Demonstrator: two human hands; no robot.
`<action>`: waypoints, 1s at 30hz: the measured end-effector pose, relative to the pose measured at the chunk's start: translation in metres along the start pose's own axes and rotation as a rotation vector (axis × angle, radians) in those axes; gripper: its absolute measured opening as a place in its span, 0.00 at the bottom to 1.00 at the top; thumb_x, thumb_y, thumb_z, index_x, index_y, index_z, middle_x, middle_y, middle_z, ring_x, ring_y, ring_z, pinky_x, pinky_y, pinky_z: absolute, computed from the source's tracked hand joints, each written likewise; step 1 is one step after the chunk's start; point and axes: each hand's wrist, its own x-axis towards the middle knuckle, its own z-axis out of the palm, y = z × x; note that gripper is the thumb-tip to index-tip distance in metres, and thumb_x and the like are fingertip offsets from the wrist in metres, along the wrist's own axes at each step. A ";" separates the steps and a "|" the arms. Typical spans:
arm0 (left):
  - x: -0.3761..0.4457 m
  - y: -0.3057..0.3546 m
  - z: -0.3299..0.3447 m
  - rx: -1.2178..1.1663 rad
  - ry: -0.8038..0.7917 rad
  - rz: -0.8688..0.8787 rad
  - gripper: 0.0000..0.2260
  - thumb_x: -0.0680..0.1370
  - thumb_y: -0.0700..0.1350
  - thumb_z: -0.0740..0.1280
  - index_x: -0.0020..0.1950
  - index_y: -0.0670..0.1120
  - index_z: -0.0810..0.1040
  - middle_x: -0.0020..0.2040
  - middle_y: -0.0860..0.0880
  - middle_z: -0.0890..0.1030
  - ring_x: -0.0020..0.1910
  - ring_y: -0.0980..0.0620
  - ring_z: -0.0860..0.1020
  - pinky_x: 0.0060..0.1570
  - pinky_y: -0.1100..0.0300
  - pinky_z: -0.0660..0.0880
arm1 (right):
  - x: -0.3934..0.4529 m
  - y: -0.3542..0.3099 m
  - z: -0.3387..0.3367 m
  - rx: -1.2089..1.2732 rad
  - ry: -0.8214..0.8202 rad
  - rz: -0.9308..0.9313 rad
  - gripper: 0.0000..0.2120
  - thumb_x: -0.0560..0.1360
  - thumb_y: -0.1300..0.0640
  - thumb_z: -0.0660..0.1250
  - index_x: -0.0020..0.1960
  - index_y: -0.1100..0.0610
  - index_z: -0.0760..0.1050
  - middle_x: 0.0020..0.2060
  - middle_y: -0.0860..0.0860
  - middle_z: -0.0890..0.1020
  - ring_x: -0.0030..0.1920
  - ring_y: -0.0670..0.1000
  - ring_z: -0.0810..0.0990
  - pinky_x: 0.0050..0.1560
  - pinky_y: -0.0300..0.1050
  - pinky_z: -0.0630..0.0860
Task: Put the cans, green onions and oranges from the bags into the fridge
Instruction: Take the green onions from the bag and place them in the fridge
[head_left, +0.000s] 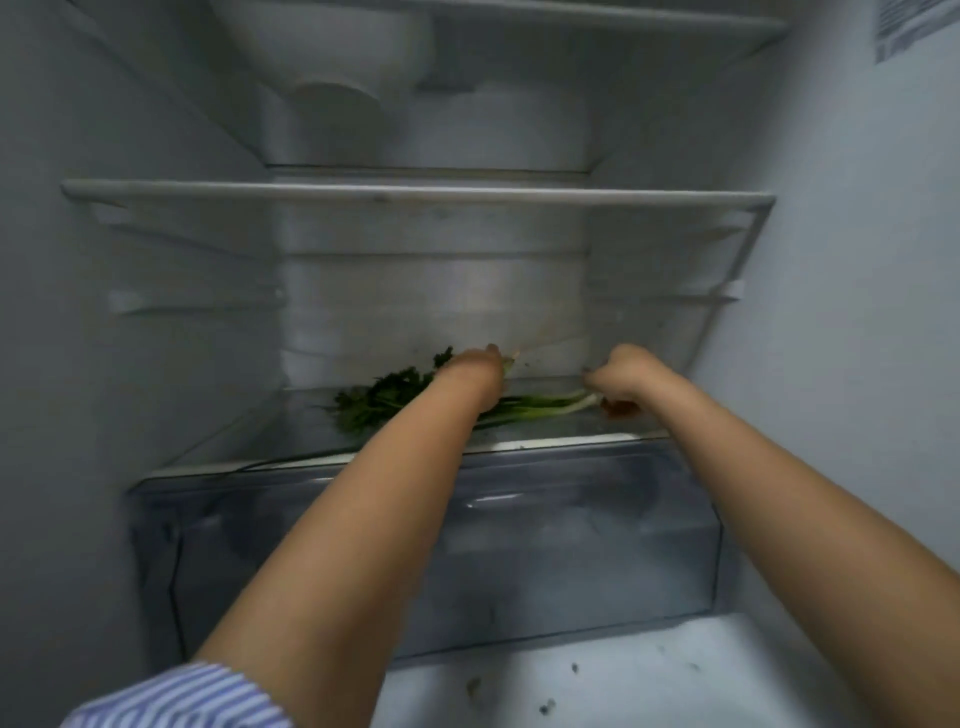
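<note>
Head view: both hands (fingers curled) reach the green onions (540, 408) on the fridge shelf (249, 447).

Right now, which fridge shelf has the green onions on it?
The lowest glass shelf, directly above the clear drawer. The green onions lie there; the middle shelf looks bare.

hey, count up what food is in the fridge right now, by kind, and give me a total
Green onions: 1 bunch, lying on the glass shelf
Leafy dark green herbs: 1 bunch, same shelf
Cans: 0
Oranges: 0
Total: 2 bunches
</note>
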 end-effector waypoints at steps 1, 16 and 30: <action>-0.003 0.002 0.004 -0.020 -0.012 0.033 0.24 0.82 0.48 0.56 0.76 0.40 0.55 0.71 0.40 0.67 0.64 0.44 0.72 0.60 0.55 0.71 | -0.017 -0.002 -0.002 -0.054 0.067 -0.092 0.17 0.78 0.56 0.60 0.32 0.61 0.71 0.44 0.64 0.80 0.42 0.62 0.78 0.39 0.42 0.76; -0.155 -0.021 0.055 -0.004 0.583 -0.006 0.20 0.77 0.50 0.56 0.39 0.41 0.82 0.35 0.45 0.82 0.36 0.43 0.81 0.35 0.56 0.72 | -0.115 0.022 0.060 -0.148 0.452 -0.562 0.18 0.53 0.61 0.79 0.40 0.65 0.79 0.32 0.60 0.80 0.34 0.62 0.80 0.38 0.53 0.78; -0.326 0.041 0.034 0.007 0.504 -0.136 0.17 0.80 0.45 0.57 0.68 0.41 0.69 0.67 0.44 0.72 0.68 0.45 0.68 0.67 0.54 0.59 | -0.265 0.044 -0.012 -0.118 0.377 -0.612 0.14 0.67 0.64 0.67 0.53 0.66 0.76 0.47 0.63 0.78 0.50 0.63 0.77 0.53 0.52 0.72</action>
